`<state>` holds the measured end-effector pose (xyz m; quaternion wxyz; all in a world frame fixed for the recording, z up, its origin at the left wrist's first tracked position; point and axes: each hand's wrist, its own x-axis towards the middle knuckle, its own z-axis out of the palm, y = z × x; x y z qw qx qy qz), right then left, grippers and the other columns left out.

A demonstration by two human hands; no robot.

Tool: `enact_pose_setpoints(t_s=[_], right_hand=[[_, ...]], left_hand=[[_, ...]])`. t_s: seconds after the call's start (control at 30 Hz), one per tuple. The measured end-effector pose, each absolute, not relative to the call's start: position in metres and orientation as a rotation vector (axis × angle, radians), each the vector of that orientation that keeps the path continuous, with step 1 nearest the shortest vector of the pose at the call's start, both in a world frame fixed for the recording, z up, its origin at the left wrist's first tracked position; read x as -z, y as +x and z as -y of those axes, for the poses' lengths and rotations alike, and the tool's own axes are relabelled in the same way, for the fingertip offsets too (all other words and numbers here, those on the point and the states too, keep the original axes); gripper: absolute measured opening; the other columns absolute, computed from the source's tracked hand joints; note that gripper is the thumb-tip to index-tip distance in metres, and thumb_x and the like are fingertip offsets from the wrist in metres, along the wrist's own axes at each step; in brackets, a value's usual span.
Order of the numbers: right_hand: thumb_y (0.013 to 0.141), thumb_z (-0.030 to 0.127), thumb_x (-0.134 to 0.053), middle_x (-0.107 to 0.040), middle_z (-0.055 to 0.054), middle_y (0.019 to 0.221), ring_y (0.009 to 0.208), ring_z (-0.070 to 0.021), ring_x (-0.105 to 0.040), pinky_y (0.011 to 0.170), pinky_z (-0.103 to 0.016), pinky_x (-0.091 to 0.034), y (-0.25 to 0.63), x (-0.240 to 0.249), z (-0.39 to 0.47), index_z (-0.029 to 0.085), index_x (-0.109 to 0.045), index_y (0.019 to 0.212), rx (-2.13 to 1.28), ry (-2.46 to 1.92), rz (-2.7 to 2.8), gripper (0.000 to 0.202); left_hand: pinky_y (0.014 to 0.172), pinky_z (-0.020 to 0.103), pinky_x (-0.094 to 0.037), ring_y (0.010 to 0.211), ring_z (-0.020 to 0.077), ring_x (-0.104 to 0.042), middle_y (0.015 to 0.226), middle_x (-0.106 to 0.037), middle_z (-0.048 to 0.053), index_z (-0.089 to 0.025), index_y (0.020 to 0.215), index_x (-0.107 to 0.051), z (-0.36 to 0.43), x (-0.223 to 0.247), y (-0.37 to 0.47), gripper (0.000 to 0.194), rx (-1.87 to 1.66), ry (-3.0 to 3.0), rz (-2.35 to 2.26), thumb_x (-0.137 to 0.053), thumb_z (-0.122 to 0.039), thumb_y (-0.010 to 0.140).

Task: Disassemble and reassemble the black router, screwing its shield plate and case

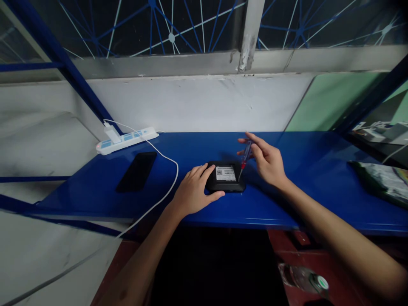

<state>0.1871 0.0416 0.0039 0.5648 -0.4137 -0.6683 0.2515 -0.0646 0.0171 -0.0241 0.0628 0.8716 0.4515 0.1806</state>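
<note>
A small black device with rounded corners lies on the blue table, a white printed label facing up in its recess. My left hand rests on its left side, fingers along the top left edge and thumb at the lower edge, gripping it. In my right hand is a screwdriver with a clear handle and a red collar, held between thumb and fingers. Its shaft slants down to the lower right part of the device, beside the label. Whether the tip sits in a screw is too small to tell.
To the left lie a black phone and a white power strip with a charger and white cable crossing the table. A green and white packet lies at right; a bottle is below the table.
</note>
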Motion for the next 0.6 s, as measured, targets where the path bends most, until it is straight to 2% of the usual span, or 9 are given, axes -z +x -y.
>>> enact_pose_setpoints(t_s=[0.13,0.2,0.27,0.37,0.47,0.6], right_hand=[[0.096,0.04,-0.056,-0.072,-0.005,0.1,0.077,-0.0185,-0.071,0.072,-0.039,-0.06,0.1872,-0.0051,-0.0421,0.026,-0.059,0.133,-0.467,-1.007,1.583,0.04],[0.093,0.04,-0.062,-0.067,-0.002,0.089,0.072,-0.0165,-0.066,0.067,-0.036,-0.057,0.1873,-0.0066,-0.0422,0.026,-0.064,0.124,-0.369,-1.02,1.604,0.035],[0.093,0.04,-0.062,-0.062,-0.002,0.087,0.068,-0.0152,-0.061,0.065,-0.035,-0.055,0.1877,-0.0075,-0.0422,0.027,-0.067,0.119,-0.308,-1.031,1.623,0.03],[0.098,0.041,-0.053,-0.064,-0.003,0.094,0.071,-0.0162,-0.063,0.069,-0.038,-0.056,0.1886,-0.0064,-0.0424,0.028,-0.065,0.124,-0.32,-1.031,1.642,0.031],[0.101,0.04,-0.044,-0.068,-0.006,0.11,0.077,-0.0186,-0.07,0.073,-0.042,-0.059,0.1896,-0.0035,-0.0434,0.03,-0.059,0.134,-0.455,-0.978,1.626,0.037],[0.101,0.038,-0.045,-0.067,-0.008,0.123,0.08,-0.0195,-0.073,0.071,-0.042,-0.061,0.1906,-0.0014,-0.0452,0.029,-0.054,0.14,-0.516,-0.961,1.609,0.041]], left_hand=[[0.115,0.051,-0.037,0.142,0.0331,-0.04,0.154,-0.044,0.016,-0.018,0.149,-0.039,-0.0174,0.0259,-0.065,0.077,-0.565,2.635,-1.353,-0.056,-0.065,0.091],[0.114,0.05,-0.037,0.141,0.0332,-0.04,0.153,-0.045,0.015,-0.019,0.149,-0.039,-0.0175,0.0262,-0.0648,0.076,-0.577,2.638,-1.35,-0.057,-0.064,0.09],[0.114,0.051,-0.038,0.14,0.0336,-0.041,0.152,-0.046,0.015,-0.019,0.148,-0.04,-0.0176,0.0262,-0.0646,0.075,-0.587,2.639,-1.349,-0.058,-0.064,0.09],[0.113,0.051,-0.039,0.14,0.0338,-0.042,0.152,-0.046,0.016,-0.019,0.148,-0.041,-0.0174,0.0259,-0.0647,0.076,-0.586,2.642,-1.351,-0.058,-0.064,0.09],[0.113,0.051,-0.039,0.14,0.0337,-0.042,0.152,-0.046,0.017,-0.017,0.148,-0.042,-0.0172,0.0259,-0.0648,0.076,-0.574,2.639,-1.356,-0.059,-0.064,0.09],[0.114,0.051,-0.039,0.14,0.0341,-0.042,0.152,-0.045,0.017,-0.016,0.147,-0.043,-0.0173,0.0268,-0.0648,0.076,-0.581,2.636,-1.36,-0.06,-0.063,0.09]])
